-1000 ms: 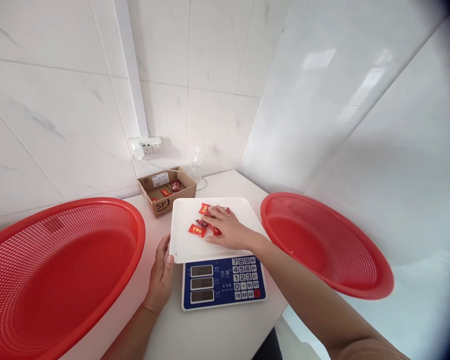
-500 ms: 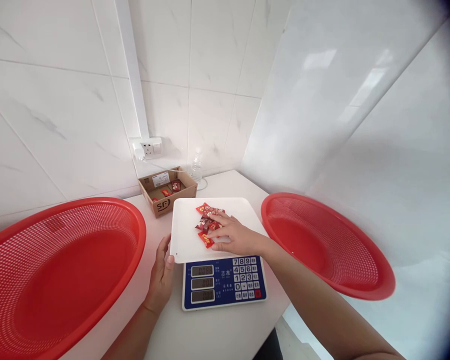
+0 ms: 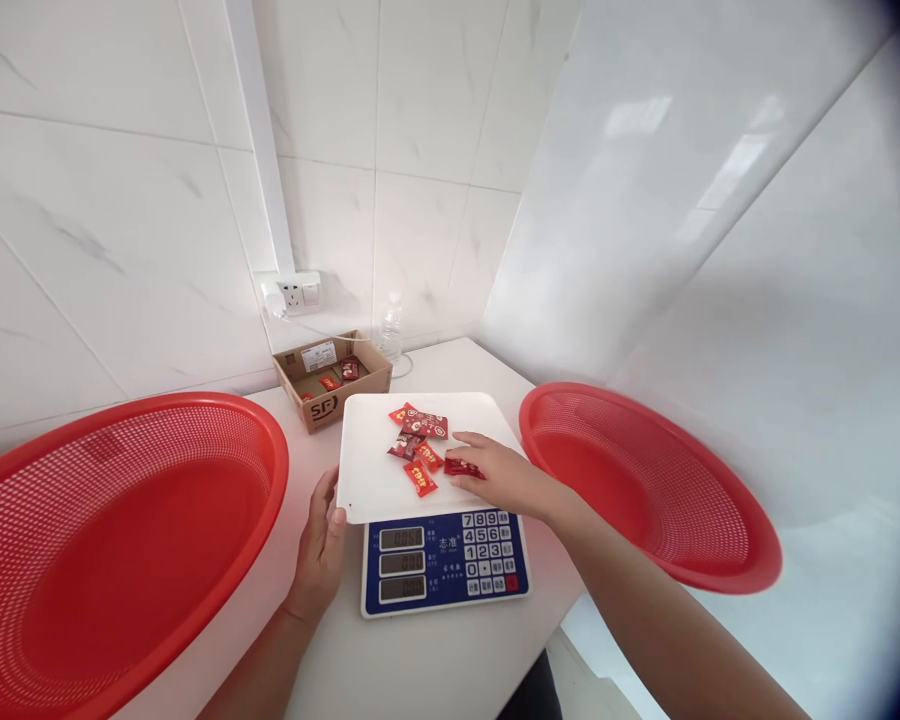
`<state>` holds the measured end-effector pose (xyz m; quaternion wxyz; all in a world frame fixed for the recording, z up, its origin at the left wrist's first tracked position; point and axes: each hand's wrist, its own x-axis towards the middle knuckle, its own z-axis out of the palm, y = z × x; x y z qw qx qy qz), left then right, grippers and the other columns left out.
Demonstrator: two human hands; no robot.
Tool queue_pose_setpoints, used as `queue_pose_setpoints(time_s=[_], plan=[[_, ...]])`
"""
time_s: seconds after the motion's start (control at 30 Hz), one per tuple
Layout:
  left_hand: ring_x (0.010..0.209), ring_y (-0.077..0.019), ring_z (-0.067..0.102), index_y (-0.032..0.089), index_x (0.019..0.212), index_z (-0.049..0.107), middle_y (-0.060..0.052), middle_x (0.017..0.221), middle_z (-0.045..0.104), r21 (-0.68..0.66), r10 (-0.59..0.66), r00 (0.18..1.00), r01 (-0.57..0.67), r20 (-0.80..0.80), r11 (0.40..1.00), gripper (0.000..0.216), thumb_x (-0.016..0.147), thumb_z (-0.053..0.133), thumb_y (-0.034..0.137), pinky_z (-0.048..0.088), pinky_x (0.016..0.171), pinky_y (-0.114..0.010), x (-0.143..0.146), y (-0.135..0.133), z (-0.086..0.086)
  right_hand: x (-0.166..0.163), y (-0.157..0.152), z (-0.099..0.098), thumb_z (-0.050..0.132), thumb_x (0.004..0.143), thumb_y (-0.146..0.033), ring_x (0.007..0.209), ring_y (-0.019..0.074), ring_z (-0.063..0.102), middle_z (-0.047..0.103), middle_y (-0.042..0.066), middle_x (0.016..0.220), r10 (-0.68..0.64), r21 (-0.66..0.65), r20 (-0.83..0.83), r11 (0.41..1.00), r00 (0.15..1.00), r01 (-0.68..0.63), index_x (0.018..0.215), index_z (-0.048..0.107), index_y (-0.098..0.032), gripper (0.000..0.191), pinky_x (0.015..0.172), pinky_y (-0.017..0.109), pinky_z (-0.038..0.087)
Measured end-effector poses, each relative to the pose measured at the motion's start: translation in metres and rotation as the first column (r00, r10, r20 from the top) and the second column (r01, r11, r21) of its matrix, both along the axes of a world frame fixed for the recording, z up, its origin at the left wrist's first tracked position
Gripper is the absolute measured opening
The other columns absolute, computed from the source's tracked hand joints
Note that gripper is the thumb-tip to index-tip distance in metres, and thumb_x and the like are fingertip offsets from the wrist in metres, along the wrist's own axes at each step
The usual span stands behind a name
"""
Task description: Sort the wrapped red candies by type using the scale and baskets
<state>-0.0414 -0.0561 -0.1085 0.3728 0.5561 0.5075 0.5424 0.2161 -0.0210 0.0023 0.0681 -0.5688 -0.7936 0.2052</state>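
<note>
Several small red-wrapped candies [image 3: 418, 446] lie on the white weighing tray [image 3: 375, 480] of a blue-faced electronic scale [image 3: 444, 563]. My right hand [image 3: 501, 474] rests on the tray's right side, fingers curled around one red candy [image 3: 463, 467] that it pinches against the tray. My left hand [image 3: 319, 550] grips the tray's front left corner, thumb on top of the edge.
A large red mesh basket [image 3: 112, 540] sits to the left and another red basket [image 3: 649, 485] to the right. A small cardboard box [image 3: 333, 378] with a few candies stands behind the scale, next to a plastic bottle [image 3: 392, 330]. A wall socket [image 3: 292, 295] is above.
My right hand has slid from the tray's middle toward its right side, dragging one candy away from the pile. The left hand has stayed on the tray corner.
</note>
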Motion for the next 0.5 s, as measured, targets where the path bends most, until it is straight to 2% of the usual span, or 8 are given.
queue_pose_setpoints(time_s=[0.07, 0.13, 0.2, 0.3, 0.37, 0.5], plan=[[0.136, -0.0249, 0.032, 0.024, 0.138, 0.034, -0.009, 0.146, 0.038, -0.008, 0.0, 1.0, 0.0, -0.005, 1.0, 0.056, 0.089, 0.038, 0.051, 0.036, 0.108, -0.04, 0.0, 0.0, 0.0, -0.002, 0.001, 0.001, 0.049, 0.086, -0.046, 0.138, 0.026, 0.028, 0.028, 0.003, 0.151, -0.005, 0.012, -0.014, 1.0, 1.0, 0.005, 0.135, 0.048, -0.03, 0.052, 0.11, 0.042, 0.028], [0.137, -0.0246, 0.031, 0.024, 0.138, 0.033, -0.009, 0.147, 0.037, -0.009, 0.002, 1.0, -0.002, -0.007, 1.0, 0.057, 0.089, 0.037, 0.052, 0.035, 0.109, -0.04, 0.0, 0.0, -0.001, -0.008, 0.003, 0.0, 0.048, 0.085, -0.051, 0.142, 0.0264, 0.016, 0.021, 0.0, 0.154, 0.021, 0.029, -0.02, 0.999, 1.0, -0.02, 0.139, 0.041, -0.032, 0.057, 0.113, 0.043, 0.021], [0.137, -0.0241, 0.031, 0.024, 0.138, 0.033, -0.009, 0.147, 0.037, 0.0, 0.004, 1.0, -0.004, -0.007, 1.0, 0.056, 0.09, 0.036, 0.052, 0.034, 0.109, -0.04, 0.0, 0.0, -0.002, -0.014, 0.006, -0.003, 0.047, 0.085, -0.055, 0.143, 0.0275, 0.005, 0.015, -0.002, 0.156, 0.056, 0.037, -0.009, 0.998, 0.998, -0.055, 0.14, 0.039, -0.033, 0.06, 0.114, 0.045, 0.016], [0.136, -0.0238, 0.032, 0.025, 0.138, 0.033, -0.009, 0.147, 0.037, 0.011, -0.001, 1.0, 0.001, -0.003, 1.0, 0.055, 0.09, 0.035, 0.052, 0.033, 0.109, -0.04, -0.001, 0.0, -0.002, -0.021, 0.009, -0.007, 0.047, 0.085, -0.055, 0.143, 0.0288, 0.001, 0.013, -0.002, 0.156, 0.097, 0.05, 0.006, 0.994, 0.995, -0.097, 0.141, 0.037, -0.034, 0.06, 0.114, 0.05, 0.011], [0.137, -0.0239, 0.032, 0.025, 0.138, 0.033, -0.008, 0.147, 0.037, 0.006, -0.005, 1.0, 0.005, 0.0, 1.0, 0.055, 0.09, 0.036, 0.052, 0.033, 0.109, -0.041, -0.001, 0.0, -0.001, -0.022, 0.009, -0.007, 0.047, 0.086, -0.053, 0.143, 0.0284, 0.003, 0.016, -0.001, 0.155, 0.125, 0.065, -0.001, 0.99, 0.992, -0.124, 0.138, 0.042, -0.034, 0.055, 0.114, 0.051, 0.011], [0.137, -0.0238, 0.031, 0.024, 0.138, 0.033, -0.008, 0.147, 0.037, -0.003, -0.01, 1.0, 0.01, 0.003, 1.0, 0.056, 0.089, 0.036, 0.053, 0.036, 0.108, -0.04, 0.0, 0.0, 0.0, -0.022, 0.008, 0.001, 0.046, 0.087, -0.052, 0.143, 0.0268, 0.01, 0.029, -0.001, 0.151, 0.167, 0.066, -0.035, 0.984, 0.985, -0.164, 0.116, 0.064, -0.03, 0.041, 0.114, 0.048, 0.015]])
